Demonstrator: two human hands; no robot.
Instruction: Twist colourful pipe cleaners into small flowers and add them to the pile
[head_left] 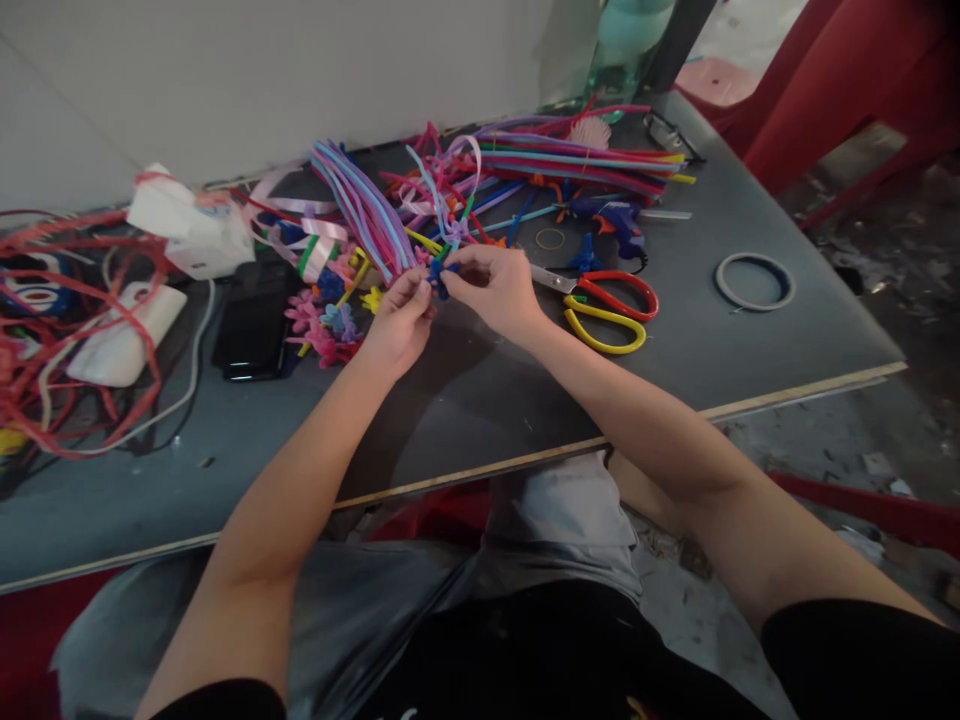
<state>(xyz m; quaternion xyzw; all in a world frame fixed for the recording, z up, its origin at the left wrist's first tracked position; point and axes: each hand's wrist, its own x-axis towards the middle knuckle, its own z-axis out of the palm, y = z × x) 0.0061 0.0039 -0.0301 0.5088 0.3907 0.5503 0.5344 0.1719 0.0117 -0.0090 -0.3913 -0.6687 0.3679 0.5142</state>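
Observation:
A small dark-blue pipe-cleaner flower (439, 277) is pinched between my two hands above the desk. The thumb and fingers of my left hand (403, 318) close on its left side. From the right, my right hand (499, 288) grips it with thumb and forefinger; fingertips partly hide it. Just behind lies a bundle of pink, purple and light-blue pipe cleaners (364, 210). Finished pipe-cleaner flowers (322, 318) in pink, blue and yellow are heaped left of my left hand. Scissors (611, 305) with one red and one yellow handle rest beside my right wrist.
A black phone (255, 322), a white power strip (127, 335) and tangled red cord (45, 430) lie at left. A blue glue gun (619, 220) and more pipe cleaners (577, 165) are behind the scissors. A grey ring (754, 282) sits near the desk's right edge.

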